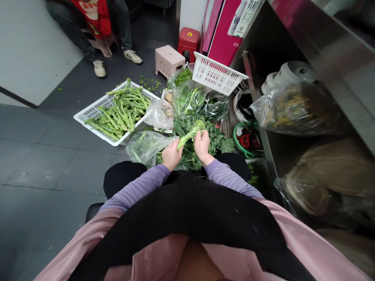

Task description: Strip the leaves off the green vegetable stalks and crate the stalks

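Note:
Between my hands is a green vegetable stalk [186, 137], tilted up to the right, with a leafy, budded top. My left hand [172, 154] is wrapped round its lower, thick end. Close to the top end, my right hand [202, 145] has its fingers pressed together; what they pinch there is too small to make out. Dark green leaves [218, 138] are heaped beneath both hands. Left of them lies a clear plastic bag with greens [143, 146]. A white perforated basket [84, 117] farther left holds several trimmed stalks [120, 111].
Bagged vegetables [189, 97] and an upright white basket [218, 74] stand ahead. A green basket [243, 146] with red-handled items sits right, beside a metal shelf [269, 152]. Beyond are a pink stool [169, 60], a red stool [188, 41] and a seated person's legs [124, 29].

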Demonstrator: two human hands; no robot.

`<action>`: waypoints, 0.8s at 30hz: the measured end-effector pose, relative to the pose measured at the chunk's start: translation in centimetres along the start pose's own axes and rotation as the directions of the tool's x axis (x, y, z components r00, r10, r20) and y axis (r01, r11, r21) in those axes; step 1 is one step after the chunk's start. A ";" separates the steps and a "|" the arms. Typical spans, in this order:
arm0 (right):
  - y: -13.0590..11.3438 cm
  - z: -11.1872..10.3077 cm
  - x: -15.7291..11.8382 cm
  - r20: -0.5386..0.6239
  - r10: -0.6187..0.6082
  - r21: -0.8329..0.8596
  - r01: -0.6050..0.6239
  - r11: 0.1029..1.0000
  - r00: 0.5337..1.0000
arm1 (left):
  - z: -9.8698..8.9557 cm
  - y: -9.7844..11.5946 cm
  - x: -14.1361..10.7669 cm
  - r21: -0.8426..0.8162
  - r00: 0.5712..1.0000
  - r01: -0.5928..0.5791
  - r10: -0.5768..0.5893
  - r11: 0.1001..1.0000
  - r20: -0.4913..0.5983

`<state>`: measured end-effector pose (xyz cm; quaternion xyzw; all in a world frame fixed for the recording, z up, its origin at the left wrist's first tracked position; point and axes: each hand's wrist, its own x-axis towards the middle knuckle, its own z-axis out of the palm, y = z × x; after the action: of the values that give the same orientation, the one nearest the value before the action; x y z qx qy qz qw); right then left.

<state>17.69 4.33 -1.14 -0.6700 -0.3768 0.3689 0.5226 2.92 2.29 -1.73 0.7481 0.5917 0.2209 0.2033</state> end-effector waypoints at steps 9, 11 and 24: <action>1.2 0.8 -2.5 0.317 -0.264 -0.086 0.305 0.949 0.911 | -0.4 0.5 1.3 -0.078 0.958 0.253 -0.239 0.964 0.157; 0.3 0.7 -2.2 0.279 -0.068 0.067 0.051 0.996 0.958 | -0.6 0.4 1.2 -0.080 0.967 0.237 -0.228 0.968 0.114; -1.9 1.2 -1.3 0.304 0.225 0.608 -0.370 0.702 0.926 | -0.2 0.6 0.4 -0.359 0.991 0.131 -0.117 0.924 0.062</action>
<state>15.87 4.01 0.68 -0.4539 -0.1616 0.6246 0.6146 3.35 2.54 -1.16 0.6632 0.5829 0.2978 0.3629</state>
